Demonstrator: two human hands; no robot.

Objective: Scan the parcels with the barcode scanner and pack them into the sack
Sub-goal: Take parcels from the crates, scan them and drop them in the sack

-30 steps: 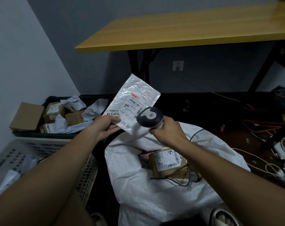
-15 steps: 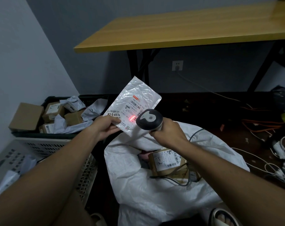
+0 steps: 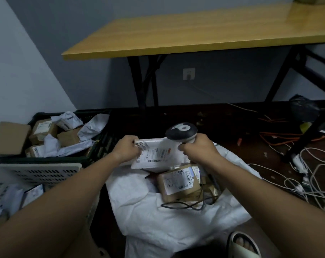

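Note:
My left hand (image 3: 127, 148) grips the left edge of a flat white mailer bag (image 3: 156, 155), which lies tilted, label up, over the mouth of the white sack (image 3: 167, 216). My right hand (image 3: 199, 150) holds the grey barcode scanner (image 3: 181, 131) by its handle, head up, just right of the mailer. Its cable (image 3: 184, 204) loops down into the sack. A brown box parcel (image 3: 178, 182) with a white label lies inside the sack below the mailer.
A dark crate (image 3: 46, 159) at the left holds several boxes and mailers. A pale slotted basket (image 3: 37, 172) stands in front of it. A yellow table (image 3: 195, 32) stands behind. Tangled cables (image 3: 307, 175) cover the floor at right. A sandalled foot (image 3: 244, 243) is at the bottom.
The mailer has come down from its raised, upright position to lie over the sack's mouth. The scanner's red light is gone and the scanner has lifted clear to the right.

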